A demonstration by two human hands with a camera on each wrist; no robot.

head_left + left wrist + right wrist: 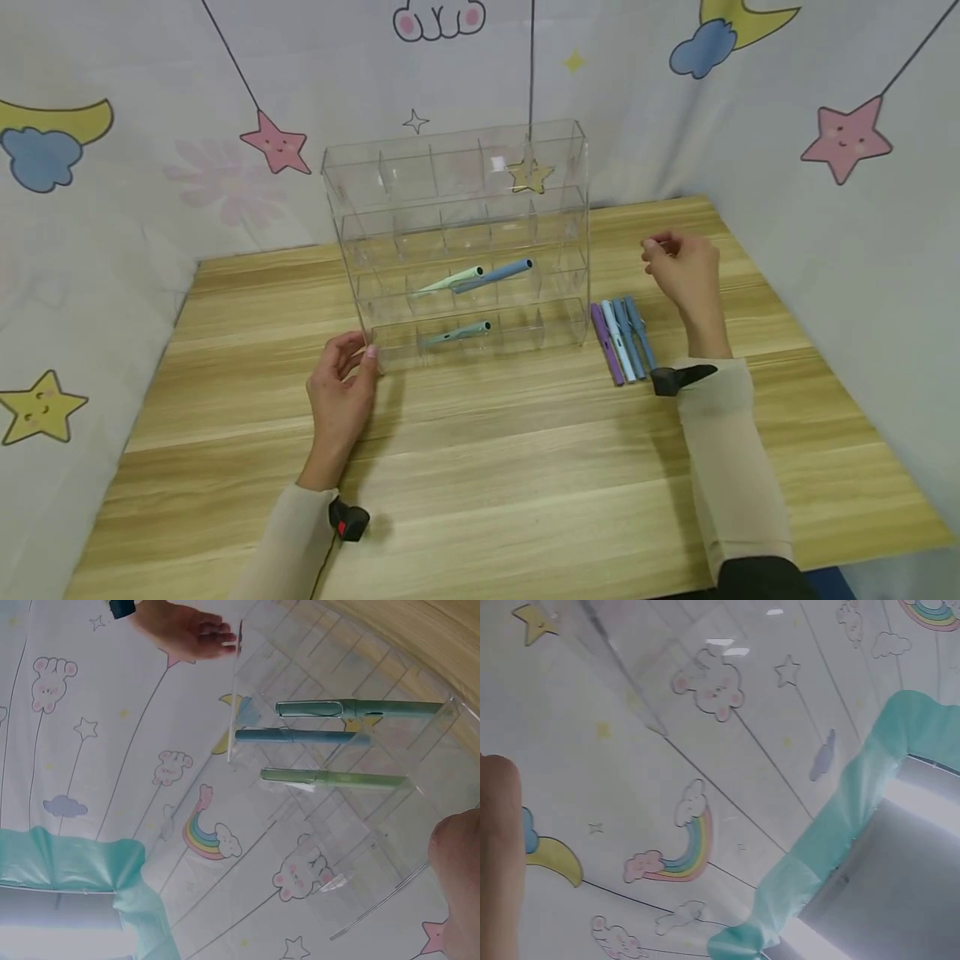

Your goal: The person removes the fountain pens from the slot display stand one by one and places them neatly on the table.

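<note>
Fingertips of right hand curled, contents unclear, clear organizer partitions faint

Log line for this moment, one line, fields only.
left hand: touches rack corner | right hand: holds nothing, above table | rack: three pens | table: four pens right of rack

A clear acrylic organizer is showing pale green, blue and teal pens, while purple, light blue and slate-blue pens are lying on light wood-grain table. Backdrop cloth is displaying pink stars, yellow moons, blue clouds, possibly rabbits.
</note>
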